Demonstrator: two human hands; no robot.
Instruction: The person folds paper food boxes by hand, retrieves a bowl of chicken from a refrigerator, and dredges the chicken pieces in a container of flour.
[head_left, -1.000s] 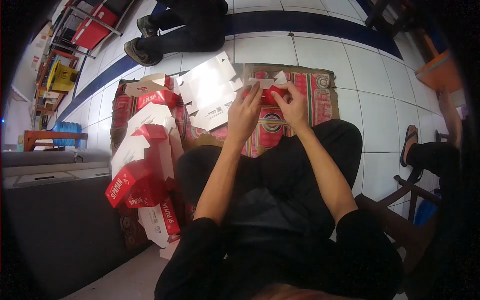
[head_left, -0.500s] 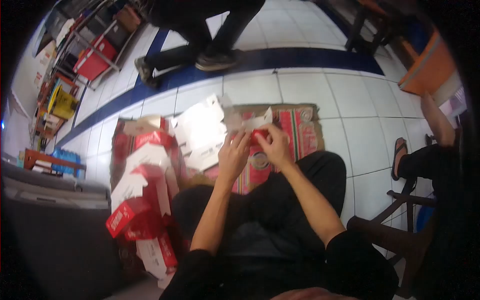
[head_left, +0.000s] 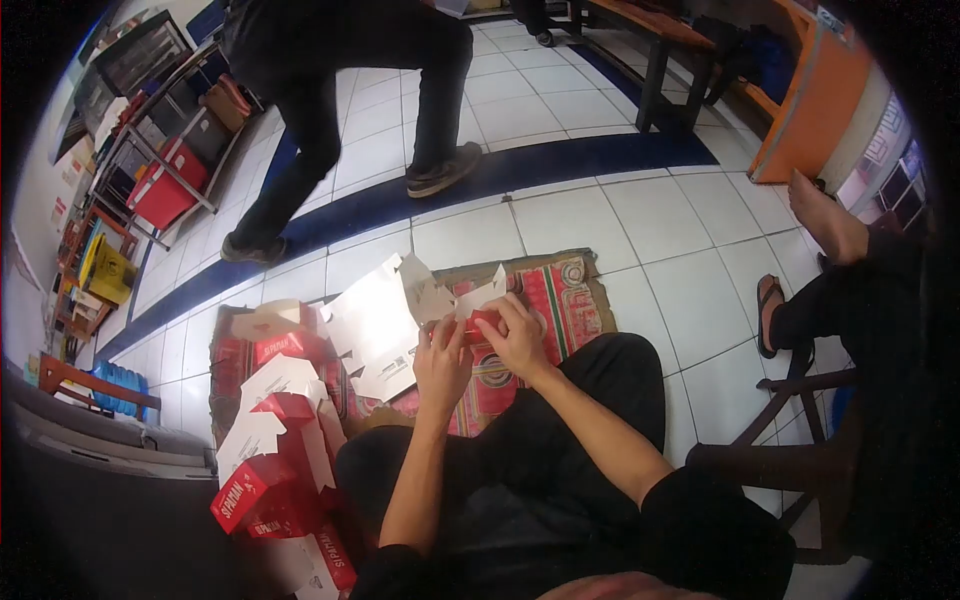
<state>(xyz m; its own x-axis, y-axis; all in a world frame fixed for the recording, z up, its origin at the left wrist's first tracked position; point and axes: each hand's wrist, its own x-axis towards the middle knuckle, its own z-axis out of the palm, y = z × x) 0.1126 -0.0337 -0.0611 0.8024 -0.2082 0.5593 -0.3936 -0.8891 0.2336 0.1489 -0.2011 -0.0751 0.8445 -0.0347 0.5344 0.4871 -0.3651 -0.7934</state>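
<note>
My right hand (head_left: 517,338) is closed on a red panel of a cardboard carton (head_left: 481,321), its thumb and fingers pinching from above. My left hand (head_left: 443,360) is beside it, fingers bent and pressed against the same carton's left side. White inner flaps of cardboard stand up just beyond both hands. Immediately left lies a flat white carton sheet (head_left: 372,325) with notched edges; whether it joins the held carton I cannot tell. Partly folded red and white cartons (head_left: 262,495) are heaped by my left knee.
I sit on a red patterned mat (head_left: 577,305) on white tiles. A person in dark trousers (head_left: 440,110) is beyond the mat. At right are a dark wooden stool (head_left: 775,458), another person's sandalled foot (head_left: 768,315) and bare foot (head_left: 830,225). A red crate (head_left: 170,185) stands back left.
The view has tilted up, so the mat and hands sit lower in it. The person beyond the mat has shifted their legs in a stride. My hands stay on the carton.
</note>
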